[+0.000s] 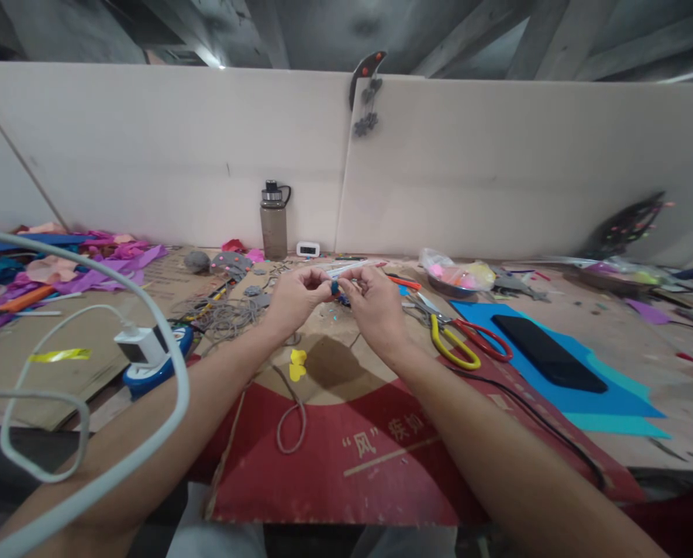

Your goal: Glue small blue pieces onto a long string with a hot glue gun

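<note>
My left hand [303, 298] and my right hand [375, 306] meet above the cardboard, fingertips pinched together. Between them is a small dark blue piece [335, 287], too small to name. Both hands are closed on it. Under them lies a red and tan cardboard sheet [398, 488] with printed writing. Yellow cut-out pieces [298, 365] rest on it, beside a loop of grey cord [291, 434]. To the right of my right hand lie scissors [454, 341] with yellow and red handles. Tangled grey cord [236, 318] is left of my left hand.
A white cable [175, 411] arches across the left foreground near a blue power strip [154, 372]. A bottle [274, 225] stands by the white partition [166, 155]. On the right, a black phone [547, 353] lies on blue sheets [608, 399], with a bowl [456, 283] behind.
</note>
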Demonstrator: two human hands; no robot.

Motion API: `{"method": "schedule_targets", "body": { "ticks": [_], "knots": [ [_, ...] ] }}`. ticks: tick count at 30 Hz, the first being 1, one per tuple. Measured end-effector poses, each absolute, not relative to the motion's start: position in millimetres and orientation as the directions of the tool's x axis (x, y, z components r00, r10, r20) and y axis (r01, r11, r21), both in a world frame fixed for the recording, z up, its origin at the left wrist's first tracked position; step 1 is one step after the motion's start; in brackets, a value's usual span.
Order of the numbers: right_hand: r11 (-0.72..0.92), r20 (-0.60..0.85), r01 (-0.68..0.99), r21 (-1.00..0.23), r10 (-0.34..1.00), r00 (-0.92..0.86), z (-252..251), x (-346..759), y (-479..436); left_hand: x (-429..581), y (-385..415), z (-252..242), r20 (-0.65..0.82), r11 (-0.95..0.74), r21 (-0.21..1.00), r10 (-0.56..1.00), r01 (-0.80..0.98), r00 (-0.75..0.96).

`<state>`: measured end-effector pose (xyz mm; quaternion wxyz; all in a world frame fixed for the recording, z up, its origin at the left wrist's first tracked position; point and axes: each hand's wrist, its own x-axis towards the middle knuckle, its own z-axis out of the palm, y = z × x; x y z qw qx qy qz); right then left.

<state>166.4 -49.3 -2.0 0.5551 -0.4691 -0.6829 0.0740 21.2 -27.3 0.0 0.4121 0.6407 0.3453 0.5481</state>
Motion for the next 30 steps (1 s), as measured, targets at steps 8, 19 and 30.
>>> {"method": "schedule_targets", "body": {
  "ticks": [8, 19, 30],
  "knots": [
    [0.518, 0.629, 0.55, -0.655, 0.777, 0.016, -1.9, 168.6, -46.1, 15.6, -28.2, 0.5, 0.492, -0.528, 0.832, 0.844, 0.17, 0.213],
    [0.522, 0.563, 0.418, -0.744, 0.826, -0.03, -4.2, 173.6, -40.3, 15.2, -29.6, 9.8, 0.344, -0.343, 0.938, 0.892, -0.057, 0.292],
    [0.549, 0.592, 0.447, -0.706, 0.804, -0.053, -5.8, 171.2, -43.5, 13.6, -25.6, 6.9, 0.36, -0.383, 0.923, 0.891, 0.031, 0.278]
  ]
}}
